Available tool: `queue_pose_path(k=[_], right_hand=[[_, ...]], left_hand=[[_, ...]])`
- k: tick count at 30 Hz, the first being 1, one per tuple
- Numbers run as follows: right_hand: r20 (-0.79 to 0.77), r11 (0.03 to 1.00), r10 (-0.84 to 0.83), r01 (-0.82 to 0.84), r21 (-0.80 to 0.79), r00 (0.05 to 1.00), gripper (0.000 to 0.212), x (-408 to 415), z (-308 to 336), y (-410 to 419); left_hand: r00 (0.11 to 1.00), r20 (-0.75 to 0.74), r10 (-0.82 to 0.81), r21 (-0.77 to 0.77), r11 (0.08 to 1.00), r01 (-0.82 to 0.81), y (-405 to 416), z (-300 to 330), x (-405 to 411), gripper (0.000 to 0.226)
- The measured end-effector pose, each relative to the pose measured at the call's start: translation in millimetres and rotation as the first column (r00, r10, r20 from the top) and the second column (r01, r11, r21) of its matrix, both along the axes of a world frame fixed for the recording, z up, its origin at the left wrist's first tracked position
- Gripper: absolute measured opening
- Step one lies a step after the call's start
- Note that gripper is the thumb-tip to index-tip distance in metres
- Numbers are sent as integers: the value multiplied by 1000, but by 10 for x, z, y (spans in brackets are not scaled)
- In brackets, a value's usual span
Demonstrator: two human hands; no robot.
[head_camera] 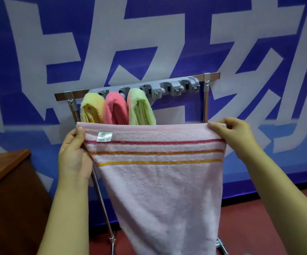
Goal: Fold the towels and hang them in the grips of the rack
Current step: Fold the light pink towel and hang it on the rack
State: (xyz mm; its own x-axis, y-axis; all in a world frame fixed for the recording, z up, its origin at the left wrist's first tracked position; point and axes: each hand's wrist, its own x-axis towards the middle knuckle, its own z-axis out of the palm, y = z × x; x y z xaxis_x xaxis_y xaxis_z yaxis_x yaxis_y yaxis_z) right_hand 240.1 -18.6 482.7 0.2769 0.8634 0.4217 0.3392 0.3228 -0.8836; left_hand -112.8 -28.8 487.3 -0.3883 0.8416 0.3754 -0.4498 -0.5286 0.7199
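Note:
A pale pink towel [160,181] with red, orange and yellow stripes and a small label hangs stretched between my hands. My left hand [73,153] pinches its upper left corner and my right hand [233,133] pinches its upper right corner. Behind it stands the metal rack [207,100] with a grey strip of grips [169,88]. Three folded towels hang from the left grips: yellow [91,109], pink [115,109] and green [141,107]. The grips to the right hold nothing. The stretched towel hides the lower ends of the hung towels.
A brown wooden table [3,162] stands at the lower left. A blue wall [167,34] with large pale characters is right behind the rack. The floor [259,218] is red-brown, and the rack's legs reach it under the towel.

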Motion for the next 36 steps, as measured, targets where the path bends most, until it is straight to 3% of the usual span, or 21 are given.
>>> queue_pose_path(k=[2, 3, 4, 6, 8, 9, 11, 15, 19, 24, 30, 36], right_hand=[[-214, 989, 127, -140, -49, 969, 29, 46, 20, -22], [-350, 961, 225, -267, -75, 909, 35, 64, 24, -32], [-504, 903, 323, -420, -90, 801, 45, 80, 19, -26], [-772, 760, 395, -649, -29, 497, 60, 68, -39, 16], [-889, 725, 355, -685, 68, 288, 67, 26, -151, 65], [-905, 730, 344, -677, 90, 251, 72, -14, -205, 74], [-905, 728, 337, -682, 76, 259, 73, -118, -301, 50], [-898, 745, 257, -665, -50, 356, 13, -402, -404, -69], [-799, 846, 262, -527, -81, 542, 17, -649, -402, -131], [-575, 920, 283, -387, -64, 768, 9, -914, -340, -324], [-477, 920, 336, -391, -18, 812, 6, -1085, -245, -542], [-326, 927, 341, -373, -38, 882, 10, -1097, -205, -634]], left_hand=[[1000, 20, -6, -17, 1000, 6, -11, -20, -43, 36], [1000, 27, -14, -30, 999, 15, -28, -21, -40, 35], [999, 38, -23, -51, 998, 25, -24, -34, -48, 32], [996, 66, -54, -149, 987, 63, -10, -67, -49, 30], [989, 94, -110, -314, 940, 135, 0, -126, -37, 23], [984, 115, -139, -387, 905, 173, -11, -163, -17, 19], [977, 144, -160, -464, 861, 210, -20, -272, 29, 19], [971, 170, -171, -454, 860, 231, -64, -418, 254, 20], [966, 115, -232, -422, 869, 259, -170, -445, 525, 15], [981, -44, -190, -366, 917, 161, -414, -310, 843, 10], [910, -406, -84, -302, 952, -47, -616, -246, 1132, 12], [805, -593, 22, -182, 970, -160, -695, -245, 1217, 13]])
